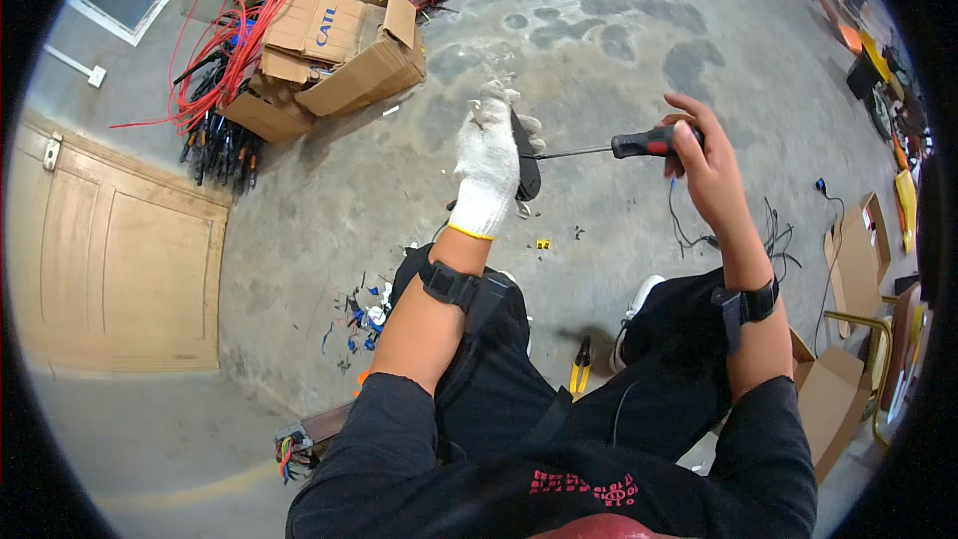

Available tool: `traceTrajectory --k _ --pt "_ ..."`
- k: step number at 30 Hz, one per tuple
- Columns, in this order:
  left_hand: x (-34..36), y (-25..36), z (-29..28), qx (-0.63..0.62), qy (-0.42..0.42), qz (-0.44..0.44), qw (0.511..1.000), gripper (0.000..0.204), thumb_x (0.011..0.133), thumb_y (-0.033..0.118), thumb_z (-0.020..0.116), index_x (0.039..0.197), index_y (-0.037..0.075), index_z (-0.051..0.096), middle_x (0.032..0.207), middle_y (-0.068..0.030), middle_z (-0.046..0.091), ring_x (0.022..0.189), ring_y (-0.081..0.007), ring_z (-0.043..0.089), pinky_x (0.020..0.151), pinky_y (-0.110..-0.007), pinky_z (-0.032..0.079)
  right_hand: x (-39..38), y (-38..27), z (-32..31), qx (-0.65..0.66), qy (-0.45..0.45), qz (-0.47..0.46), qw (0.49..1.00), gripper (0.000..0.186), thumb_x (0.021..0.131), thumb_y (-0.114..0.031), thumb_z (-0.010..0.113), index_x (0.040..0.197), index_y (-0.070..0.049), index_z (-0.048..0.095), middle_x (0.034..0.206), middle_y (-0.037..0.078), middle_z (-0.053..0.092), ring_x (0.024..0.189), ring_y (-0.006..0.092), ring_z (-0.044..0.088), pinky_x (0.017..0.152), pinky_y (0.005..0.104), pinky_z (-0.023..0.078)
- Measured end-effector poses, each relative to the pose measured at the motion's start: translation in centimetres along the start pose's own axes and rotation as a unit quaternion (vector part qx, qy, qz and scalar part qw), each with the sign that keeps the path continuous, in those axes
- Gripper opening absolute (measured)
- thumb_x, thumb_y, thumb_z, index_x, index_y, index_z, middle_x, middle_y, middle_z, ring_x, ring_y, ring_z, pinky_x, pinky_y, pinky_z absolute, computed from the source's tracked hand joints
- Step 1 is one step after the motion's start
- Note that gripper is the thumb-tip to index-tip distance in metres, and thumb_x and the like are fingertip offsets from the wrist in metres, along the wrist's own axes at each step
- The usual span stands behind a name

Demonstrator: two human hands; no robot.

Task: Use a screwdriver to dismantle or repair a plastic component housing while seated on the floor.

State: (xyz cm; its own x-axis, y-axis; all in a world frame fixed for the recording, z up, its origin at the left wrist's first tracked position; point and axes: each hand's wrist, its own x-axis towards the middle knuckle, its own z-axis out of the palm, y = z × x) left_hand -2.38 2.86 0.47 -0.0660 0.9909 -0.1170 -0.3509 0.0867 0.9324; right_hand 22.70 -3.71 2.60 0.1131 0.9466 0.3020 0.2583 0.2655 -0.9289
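Left white-gloved hand (pixel 486 152): fingers gripping black curved part (pixel 527 172) | right bare hand (pixel 707 162): fingers around black-and-red-handled metal screwdriver (pixel 633 145), pointing left | advised: brace part, keep screwdriver square

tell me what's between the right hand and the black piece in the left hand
A screwdriver: its metal shaft and the front of its handle show there in the head view.
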Motion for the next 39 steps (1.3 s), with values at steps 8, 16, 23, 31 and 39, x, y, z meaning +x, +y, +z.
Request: traceTrajectory --k 8,16,23,31,39 --pt "-0.1 0.1 -0.1 0.028 -0.031 0.032 0.999 0.069 0.097 0.067 0.043 0.114 0.002 0.058 0.082 -0.0151 0.068 0.066 -0.025 0.068 0.064 -0.036 0.058 0.0 0.1 0.3 0.026 0.02 -0.091 0.995 0.036 0.098 -0.025 0.059 0.128 -0.005 0.056 0.106 0.008 0.063 0.083 0.0112 0.061 0.071 0.0266 0.05" --pt "-0.2 0.2 -0.4 0.018 -0.019 0.018 0.999 0.068 0.097 0.065 0.044 0.114 0.001 0.057 0.08 -0.0151 0.067 0.065 -0.0242 0.067 0.061 -0.035 0.057 0.3 0.1 -0.6 -0.004 -0.032 0.172 0.985 0.037 0.095 -0.019 0.06 0.129 -0.005 0.056 0.111 0.011 0.062 0.093 0.0143 0.061 0.083 0.029 0.049" --pt "0.0 0.3 -0.4 0.025 -0.022 0.001 0.999 0.075 0.095 0.07 0.04 0.116 0.0 0.058 0.084 -0.0161 0.068 0.067 -0.0264 0.069 0.062 -0.037 0.058 0.4 0.8 -0.3 0.091 0.03 -0.03 0.995 0.035 0.096 -0.023 0.06 0.125 -0.002 0.057 0.1 0.009 0.066 0.068 0.0102 0.057 0.061 0.0253 0.048" --pt "-0.3 0.5 -0.1 0.043 -0.023 0.018 0.999 0.075 0.096 0.069 0.04 0.116 -0.001 0.058 0.084 -0.0158 0.068 0.066 -0.0252 0.069 0.061 -0.035 0.058 0.3 0.6 0.1 0.054 0.037 -0.015 0.998 0.036 0.1 -0.03 0.059 0.122 -0.001 0.058 0.095 0.009 0.068 0.07 0.0103 0.057 0.062 0.0257 0.047" --pt "-0.4 0.6 -0.4 0.03 -0.03 -0.004 0.999 0.077 0.095 0.071 0.04 0.119 0.0 0.057 0.084 -0.0154 0.068 0.066 -0.0253 0.069 0.059 -0.035 0.058 0.5 0.7 -0.1 0.066 0.061 0.055 0.994 0.034 0.097 -0.026 0.062 0.117 0.001 0.06 0.095 0.006 0.068 0.077 0.0088 0.058 0.064 0.0252 0.047"
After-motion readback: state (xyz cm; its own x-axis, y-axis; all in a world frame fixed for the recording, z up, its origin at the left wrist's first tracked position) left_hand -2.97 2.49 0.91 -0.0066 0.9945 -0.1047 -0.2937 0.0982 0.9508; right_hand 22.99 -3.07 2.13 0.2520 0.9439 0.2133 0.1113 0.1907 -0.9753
